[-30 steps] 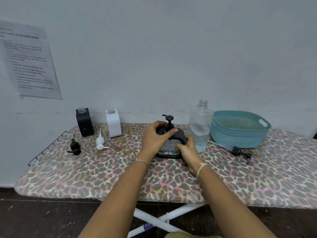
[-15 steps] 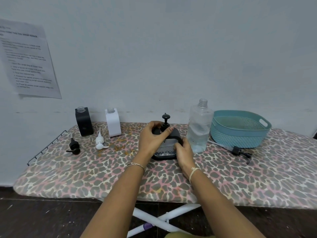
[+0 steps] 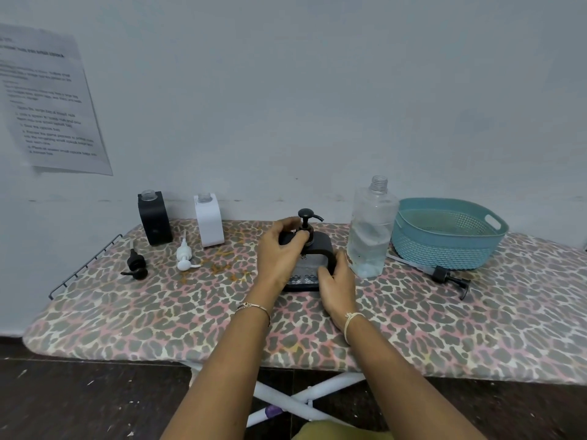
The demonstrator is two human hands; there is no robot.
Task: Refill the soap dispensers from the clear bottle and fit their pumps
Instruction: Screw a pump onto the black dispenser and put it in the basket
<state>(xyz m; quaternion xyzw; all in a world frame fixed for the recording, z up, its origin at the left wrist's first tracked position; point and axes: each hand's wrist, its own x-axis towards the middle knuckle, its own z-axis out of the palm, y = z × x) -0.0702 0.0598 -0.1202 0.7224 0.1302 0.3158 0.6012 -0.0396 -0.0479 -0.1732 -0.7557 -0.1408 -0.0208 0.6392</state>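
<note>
A dark soap dispenser with a clear front panel stands mid-table, a black pump seated in its neck. My left hand wraps the pump's collar, fingers pinched around it. My right hand grips the dispenser's lower right corner. The clear bottle, uncapped and about half full, stands just right of the dispenser. At the back left stand a black dispenser and a white dispenser, both without pumps. A loose black pump and a white pump lie in front of them.
A teal plastic basket sits at the back right. A long-tubed black pump lies in front of it. The leopard-print board has a wire rack at its left end. A paper sheet hangs on the wall.
My left hand has twisted the pump on the dark dispenser; its nozzle has swung round and now points right. My right hand has kept its hold on the dispenser's base.
</note>
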